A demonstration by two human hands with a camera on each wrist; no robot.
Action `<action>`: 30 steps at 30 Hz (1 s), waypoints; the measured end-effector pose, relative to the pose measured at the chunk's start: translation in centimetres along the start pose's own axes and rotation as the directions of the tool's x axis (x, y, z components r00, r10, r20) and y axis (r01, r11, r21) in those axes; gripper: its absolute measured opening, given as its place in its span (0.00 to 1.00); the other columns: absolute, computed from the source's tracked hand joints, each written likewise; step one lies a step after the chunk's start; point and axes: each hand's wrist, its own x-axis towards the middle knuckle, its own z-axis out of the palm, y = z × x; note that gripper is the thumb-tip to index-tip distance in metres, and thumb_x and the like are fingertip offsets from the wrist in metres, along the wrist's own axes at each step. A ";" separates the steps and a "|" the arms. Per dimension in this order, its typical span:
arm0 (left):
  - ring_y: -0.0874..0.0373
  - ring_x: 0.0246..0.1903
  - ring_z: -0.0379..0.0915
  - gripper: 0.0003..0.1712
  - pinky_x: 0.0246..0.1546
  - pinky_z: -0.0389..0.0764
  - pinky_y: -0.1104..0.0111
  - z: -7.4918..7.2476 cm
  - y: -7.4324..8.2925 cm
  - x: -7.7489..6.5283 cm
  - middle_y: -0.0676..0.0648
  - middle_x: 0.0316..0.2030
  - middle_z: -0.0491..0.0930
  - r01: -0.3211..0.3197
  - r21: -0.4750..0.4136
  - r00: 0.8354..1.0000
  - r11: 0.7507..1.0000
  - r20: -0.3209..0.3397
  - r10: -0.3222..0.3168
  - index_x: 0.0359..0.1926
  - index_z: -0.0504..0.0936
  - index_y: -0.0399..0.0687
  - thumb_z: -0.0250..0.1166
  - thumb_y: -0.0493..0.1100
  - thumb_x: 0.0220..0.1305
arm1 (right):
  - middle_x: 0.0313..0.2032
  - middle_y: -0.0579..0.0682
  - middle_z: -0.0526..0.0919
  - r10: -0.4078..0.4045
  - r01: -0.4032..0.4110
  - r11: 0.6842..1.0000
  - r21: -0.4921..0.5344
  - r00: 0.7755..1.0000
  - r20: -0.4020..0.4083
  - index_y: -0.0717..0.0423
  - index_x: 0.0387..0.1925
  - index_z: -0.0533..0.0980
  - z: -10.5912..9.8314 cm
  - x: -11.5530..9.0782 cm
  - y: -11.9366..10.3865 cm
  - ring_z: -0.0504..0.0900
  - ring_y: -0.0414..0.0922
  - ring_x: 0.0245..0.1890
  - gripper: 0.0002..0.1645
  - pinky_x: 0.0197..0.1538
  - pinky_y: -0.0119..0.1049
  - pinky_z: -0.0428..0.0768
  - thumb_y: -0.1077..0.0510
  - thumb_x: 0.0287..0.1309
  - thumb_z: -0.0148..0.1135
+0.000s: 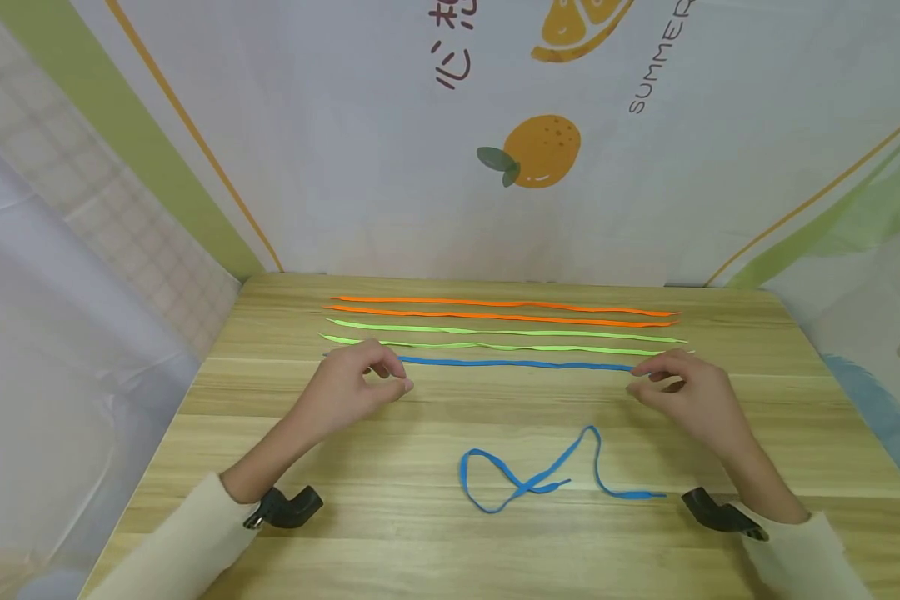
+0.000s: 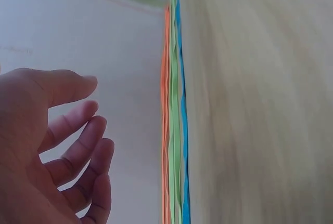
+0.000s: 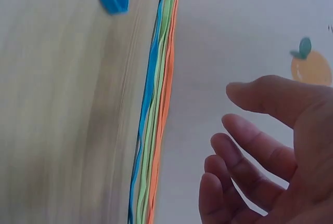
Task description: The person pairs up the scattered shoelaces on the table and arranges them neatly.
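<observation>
Several flat shoelaces lie straight and side by side across the table. Two are orange, the far one (image 1: 450,301) and the near one (image 1: 495,316); then come two lime-green ones, the upper lace (image 1: 495,332) and the lower lace (image 1: 540,347). Nearest in the row runs a straight blue shoelace (image 1: 510,362). My left hand (image 1: 352,382) hovers by its left end, my right hand (image 1: 686,396) by its right end. Both wrist views show loosely bent fingers, thumb apart, nothing held. Closer to me, a second blue shoelace (image 1: 523,488) lies loose in a loop and a bend.
The wooden table (image 1: 390,533) ends at the back against a white printed cloth (image 1: 375,167) with fruit drawings. More cloth hangs at both sides. Each wrist carries a dark camera mount, on the left (image 1: 288,508) and on the right (image 1: 723,515).
</observation>
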 end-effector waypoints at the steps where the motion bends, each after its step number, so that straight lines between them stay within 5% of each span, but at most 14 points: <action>1: 0.57 0.44 0.81 0.06 0.47 0.82 0.53 0.3 0.2 -0.2 0.62 0.39 0.85 -0.020 0.003 1.000 1.000 0.010 0.020 0.36 0.89 0.59 0.79 0.44 0.67 | 0.45 0.49 0.90 -0.023 0.023 1.000 -0.003 1.000 0.005 0.55 0.44 0.91 0.2 -0.1 -0.2 0.82 0.38 0.44 0.09 0.42 0.24 0.82 0.59 0.63 0.81; 6: 0.54 0.43 0.82 0.07 0.45 0.85 0.53 1.4 1.3 -0.9 0.58 0.40 0.86 -0.179 0.021 0.982 0.984 0.057 0.178 0.41 0.90 0.53 0.80 0.41 0.65 | 0.44 0.43 0.90 -0.125 0.125 0.992 -0.008 0.991 0.049 0.52 0.42 0.91 1.2 -0.6 -1.7 0.86 0.48 0.43 0.09 0.40 0.30 0.85 0.62 0.59 0.83; 15: 0.60 0.46 0.82 0.07 0.48 0.84 0.63 3.1 2.5 -1.4 0.57 0.42 0.85 -0.405 0.074 0.903 0.911 0.185 0.387 0.44 0.91 0.51 0.80 0.45 0.68 | 0.43 0.35 0.88 -0.202 0.196 0.979 0.049 0.960 0.195 0.44 0.40 0.89 2.8 -1.6 -3.6 0.87 0.45 0.44 0.14 0.43 0.39 0.87 0.63 0.56 0.85; 23: 0.61 0.43 0.77 0.07 0.46 0.79 0.69 5.0 2.9 -2.2 0.58 0.41 0.81 -0.535 0.141 0.821 0.833 0.319 0.473 0.42 0.93 0.53 0.82 0.44 0.65 | 0.42 0.32 0.86 -0.297 0.323 0.946 -0.031 0.899 0.321 0.43 0.38 0.90 4.6 -2.0 -4.4 0.86 0.42 0.46 0.17 0.48 0.45 0.85 0.67 0.50 0.84; 30: 0.63 0.43 0.76 0.08 0.48 0.77 0.67 6.7 2.7 -2.4 0.60 0.42 0.83 -0.607 0.192 0.767 0.771 0.398 0.504 0.44 0.95 0.58 0.83 0.46 0.64 | 0.40 0.33 0.86 -0.404 0.451 0.888 -0.092 0.860 0.311 0.44 0.36 0.90 5.9 -2.2 -3.9 0.86 0.42 0.43 0.19 0.49 0.49 0.86 0.67 0.43 0.84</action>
